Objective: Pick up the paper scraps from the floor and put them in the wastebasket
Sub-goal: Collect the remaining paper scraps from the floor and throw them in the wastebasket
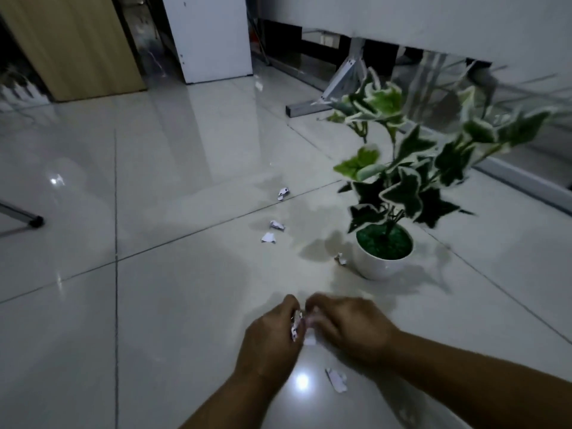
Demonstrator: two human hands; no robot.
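My left hand (272,332) and my right hand (346,323) meet low over the tiled floor, fingers curled. Between them sit crumpled white paper scraps (297,324); the left hand holds some, and the right hand pinches a piece (309,337) at its fingertips. Loose scraps lie on the floor: one (336,379) just below my right wrist, one (340,259) against the plant pot, two (276,225) (268,237) further out, and one (283,193) beyond those. No wastebasket is in view.
A white pot (379,267) with a green-and-white ivy plant (405,168) stands right of the scraps. A metal stand foot (306,108) and glass partition lie behind it. A white cabinet (213,38), a wooden panel (74,44) and a chair leg (34,221) border the floor.
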